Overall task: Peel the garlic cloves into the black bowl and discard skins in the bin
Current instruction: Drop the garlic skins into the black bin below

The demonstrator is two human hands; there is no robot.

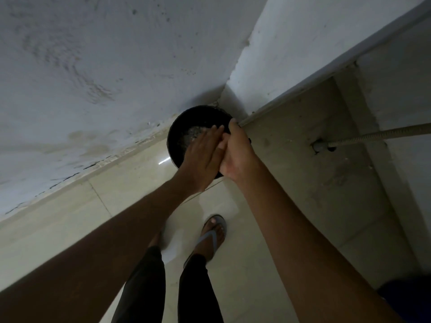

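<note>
**Hands over the bin in the corner**

Two bare forearms are reaching forward from the bottom of the view, with dark trouser legs and a foot in a grey sandal [213, 236] standing on the pale tiled floor [245, 229] between them.

Beyond the legs, both hands are meeting above the bin [186, 120]. The left hand [201, 157] is lying flat with its fingers straight and together, palm turned toward the other hand, fingertips pointing over the bin's mouth. The right hand [238, 155] is pressing against it, fingers curled inward; whether it is gripping anything I cannot tell, as the palm side is hidden.

The bin, black and round, is sitting on the floor in the corner where the stained white wall [93, 66] is meeting a second wall. Pale, speckled scraps [192, 134] are lying inside it, just under the left fingertips; they are too blurred to identify.

To the right, a ribbed grey hose [377, 134] is running out from a pipe stub [319, 145] in a concrete recess.
</note>
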